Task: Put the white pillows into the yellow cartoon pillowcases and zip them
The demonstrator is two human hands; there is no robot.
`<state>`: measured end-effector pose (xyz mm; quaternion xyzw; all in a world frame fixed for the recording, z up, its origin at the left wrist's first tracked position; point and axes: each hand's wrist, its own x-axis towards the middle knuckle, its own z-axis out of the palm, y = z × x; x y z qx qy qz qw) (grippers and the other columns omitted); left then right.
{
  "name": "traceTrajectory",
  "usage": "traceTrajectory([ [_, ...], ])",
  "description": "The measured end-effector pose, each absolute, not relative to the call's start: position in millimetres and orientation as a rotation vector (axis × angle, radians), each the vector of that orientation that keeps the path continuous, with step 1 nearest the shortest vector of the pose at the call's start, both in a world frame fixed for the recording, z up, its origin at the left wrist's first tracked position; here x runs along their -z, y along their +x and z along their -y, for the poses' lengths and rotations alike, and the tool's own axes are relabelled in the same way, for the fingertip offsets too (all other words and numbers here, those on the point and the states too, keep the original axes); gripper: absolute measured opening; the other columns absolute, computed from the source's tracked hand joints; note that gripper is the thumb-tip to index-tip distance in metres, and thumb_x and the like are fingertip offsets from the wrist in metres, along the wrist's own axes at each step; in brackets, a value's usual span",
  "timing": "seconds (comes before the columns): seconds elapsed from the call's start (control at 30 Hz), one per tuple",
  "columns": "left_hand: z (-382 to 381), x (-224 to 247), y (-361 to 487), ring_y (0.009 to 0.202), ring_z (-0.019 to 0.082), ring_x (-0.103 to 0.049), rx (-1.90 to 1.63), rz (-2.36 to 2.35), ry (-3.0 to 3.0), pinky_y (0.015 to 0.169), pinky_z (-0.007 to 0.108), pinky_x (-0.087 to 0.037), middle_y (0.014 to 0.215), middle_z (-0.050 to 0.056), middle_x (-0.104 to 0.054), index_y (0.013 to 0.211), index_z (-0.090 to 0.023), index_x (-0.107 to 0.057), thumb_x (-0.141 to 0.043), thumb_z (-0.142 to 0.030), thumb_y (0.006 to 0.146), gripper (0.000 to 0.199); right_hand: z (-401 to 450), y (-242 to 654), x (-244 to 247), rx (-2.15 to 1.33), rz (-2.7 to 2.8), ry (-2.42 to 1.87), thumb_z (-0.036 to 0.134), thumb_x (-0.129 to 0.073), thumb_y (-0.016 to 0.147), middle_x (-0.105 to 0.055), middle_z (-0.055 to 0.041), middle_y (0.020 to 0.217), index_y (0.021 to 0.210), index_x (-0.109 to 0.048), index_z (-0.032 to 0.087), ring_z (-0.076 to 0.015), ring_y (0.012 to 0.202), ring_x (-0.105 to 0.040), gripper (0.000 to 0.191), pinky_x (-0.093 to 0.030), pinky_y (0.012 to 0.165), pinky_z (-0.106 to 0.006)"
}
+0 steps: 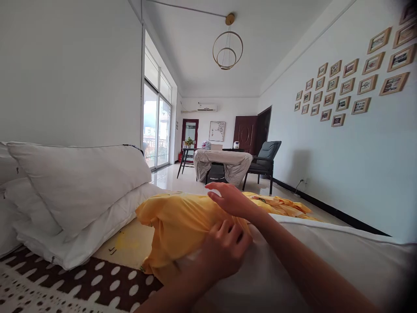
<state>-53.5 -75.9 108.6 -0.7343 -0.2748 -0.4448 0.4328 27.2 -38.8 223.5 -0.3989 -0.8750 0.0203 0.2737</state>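
Lying at 6 o'clock, the yellow cloth (182, 213) looks light and limp; its free 9 o'clock edge seems the best grab. Left hand (230, 243) is curled on it, grip unclear; right hand (228, 198) half open above, nothing visibly held.

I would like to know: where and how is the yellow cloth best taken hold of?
Probably pinch the yellow cloth by its upper corner at the picture's left, coming from that side: this corner juts out, while the left hand and right hand crowd the other side.
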Motion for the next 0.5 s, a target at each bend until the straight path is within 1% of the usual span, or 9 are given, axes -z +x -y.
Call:
traceTrajectory([
  [0.03, 80, -106, -56, 0.059, 0.017, -0.045, 1.094, 0.665, -1.846, 0.052, 0.032, -0.028, 0.066, 0.003, -0.052, 0.077, -0.017, -0.055, -0.048, -0.013, 0.077, 0.008, 35, 15, -222, -0.056, 2.475, -1.085, 0.039, -0.040, 0.089, -0.060, -0.0106, 0.126, 0.123, -0.058, 0.015, -0.0262, 0.117, -0.053, 0.045, -0.036, 0.100, -0.037],
  [0.07, 85, -104, -60, 0.059, 0.017, -0.045, 1.086, 0.650, -1.868, 0.052, 0.033, -0.028, 0.066, 0.003, -0.052, 0.078, -0.017, -0.055, -0.048, -0.013, 0.077, 0.008, 31, 5, -219, -0.088, 2.594, -1.092, 0.045, -0.037, 0.091, -0.058, -0.0120, 0.129, 0.125, -0.057, 0.014, -0.0270, 0.119, -0.052, 0.050, -0.035, 0.101, -0.038],
  [0.17, 98, -99, -76, 0.059, 0.016, -0.044, 1.099, 0.602, -1.975, 0.053, 0.033, -0.032, 0.064, 0.001, -0.051, 0.079, -0.016, -0.057, -0.051, -0.014, 0.077, 0.006, 22, -11, -209, -0.242, 2.802, -1.037, 0.058, -0.027, 0.091, -0.060, -0.0134, 0.124, 0.120, -0.061, 0.014, -0.0265, 0.113, -0.054, 0.062, -0.037, 0.099, -0.037],
  [0.23, 106, -97, -91, 0.061, 0.015, -0.045, 1.132, 0.525, -2.080, 0.055, 0.032, -0.036, 0.066, 0.002, -0.053, 0.082, -0.015, -0.059, -0.054, -0.017, 0.078, 0.008, 19, -12, -205, -0.289, 2.789, -1.032, 0.063, -0.027, 0.089, -0.062, -0.0132, 0.121, 0.116, -0.063, 0.015, -0.0259, 0.108, -0.056, 0.066, -0.038, 0.096, -0.036],
  [0.3, 112, -99, -111, 0.063, 0.015, -0.046, 1.217, 0.442, -2.130, 0.058, 0.031, -0.038, 0.069, 0.003, -0.056, 0.086, -0.013, -0.060, -0.053, -0.018, 0.079, 0.011, 18, -10, -204, -0.355, 2.746, -1.103, 0.067, -0.028, 0.087, -0.066, -0.0119, 0.114, 0.107, -0.066, 0.016, -0.0248, 0.100, -0.059, 0.067, -0.040, 0.090, -0.035],
  [0.4, 112, -109, -154, 0.070, 0.016, -0.050, 1.472, 0.459, -2.001, 0.064, 0.031, -0.042, 0.075, 0.005, -0.058, 0.088, -0.013, -0.059, -0.047, -0.008, 0.078, 0.016, 15, -8, -206, -0.442, 2.661, -1.256, 0.068, -0.021, 0.088, -0.069, -0.0102, 0.094, 0.081, -0.068, 0.015, -0.0202, 0.081, -0.059, 0.071, -0.042, 0.077, -0.031],
  [0.43, 109, -113, -172, 0.072, 0.016, -0.051, 1.586, 0.516, -1.919, 0.066, 0.031, -0.042, 0.077, 0.005, -0.058, 0.088, -0.014, -0.059, -0.046, -0.006, 0.078, 0.018, 14, -8, -207, -0.419, 2.607, -1.305, 0.067, -0.020, 0.088, -0.068, -0.0095, 0.087, 0.074, -0.066, 0.015, -0.0186, 0.075, -0.058, 0.071, -0.041, 0.072, -0.029],
  [0.5, 94, -120, -211, 0.075, 0.016, -0.052, 1.840, 0.720, -1.716, 0.068, 0.030, -0.043, 0.078, 0.003, -0.057, 0.085, -0.017, -0.059, -0.047, -0.007, 0.080, 0.017, 13, -8, -208, -0.304, 2.531, -1.360, 0.067, -0.029, 0.086, -0.063, -0.0061, 0.071, 0.063, -0.062, 0.015, -0.0156, 0.065, -0.053, 0.066, -0.037, 0.060, -0.027],
])
